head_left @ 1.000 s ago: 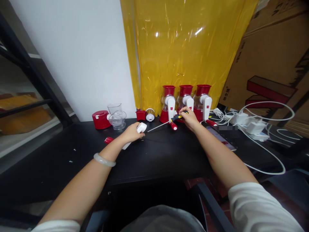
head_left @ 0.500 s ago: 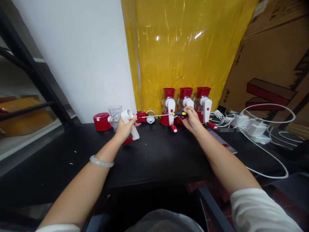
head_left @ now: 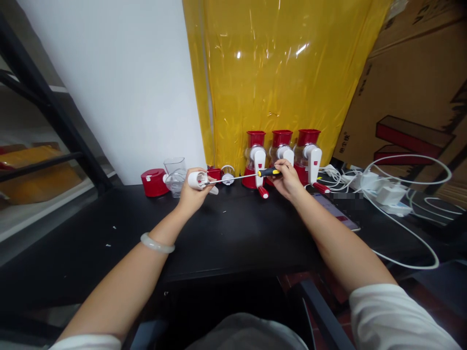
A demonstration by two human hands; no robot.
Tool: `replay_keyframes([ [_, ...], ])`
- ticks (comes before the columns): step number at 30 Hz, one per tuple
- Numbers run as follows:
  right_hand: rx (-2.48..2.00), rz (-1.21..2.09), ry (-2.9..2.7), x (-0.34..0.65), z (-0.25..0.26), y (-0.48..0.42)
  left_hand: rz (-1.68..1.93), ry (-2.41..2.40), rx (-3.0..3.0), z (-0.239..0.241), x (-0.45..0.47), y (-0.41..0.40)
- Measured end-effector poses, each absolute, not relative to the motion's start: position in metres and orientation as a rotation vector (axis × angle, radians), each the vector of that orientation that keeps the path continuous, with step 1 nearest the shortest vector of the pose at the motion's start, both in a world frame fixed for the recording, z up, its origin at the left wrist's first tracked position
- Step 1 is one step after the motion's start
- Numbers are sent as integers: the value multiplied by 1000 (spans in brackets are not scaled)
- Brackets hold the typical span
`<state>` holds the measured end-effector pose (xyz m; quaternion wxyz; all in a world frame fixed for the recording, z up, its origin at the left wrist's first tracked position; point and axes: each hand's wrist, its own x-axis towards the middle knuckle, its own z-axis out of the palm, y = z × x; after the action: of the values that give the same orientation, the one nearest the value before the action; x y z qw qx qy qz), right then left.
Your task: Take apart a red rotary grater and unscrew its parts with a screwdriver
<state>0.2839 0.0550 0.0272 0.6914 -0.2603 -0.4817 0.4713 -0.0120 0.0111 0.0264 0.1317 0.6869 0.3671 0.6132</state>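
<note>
My left hand is closed around a white plastic crank handle, lifted above the black table. My right hand grips a screwdriver by its black and yellow handle. The thin metal shaft runs left, and its tip meets the round end of the white handle. Behind my right hand, three red and white hand-crank grinders stand in a row against a yellow plastic sheet.
A red lid, a clear cup and small red and metal parts sit at the table's back. White cables and chargers lie at the right beside a flat device. Cardboard boxes stand behind them; a dark shelf is left.
My left hand lifted the white handle off the table and turned its round end toward the screwdriver. My right hand raised the screwdriver level, and its tip now meets the handle.
</note>
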Motion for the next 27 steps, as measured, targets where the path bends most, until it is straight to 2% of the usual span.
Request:
replay_keyframes([
  [11, -579, 1056, -1075, 281, 28, 53, 1945, 1054, 2029, 27, -9, 6],
  [27, -548, 1053, -1101, 283, 29, 50, 1939, 1097, 1993, 19, -15, 15],
])
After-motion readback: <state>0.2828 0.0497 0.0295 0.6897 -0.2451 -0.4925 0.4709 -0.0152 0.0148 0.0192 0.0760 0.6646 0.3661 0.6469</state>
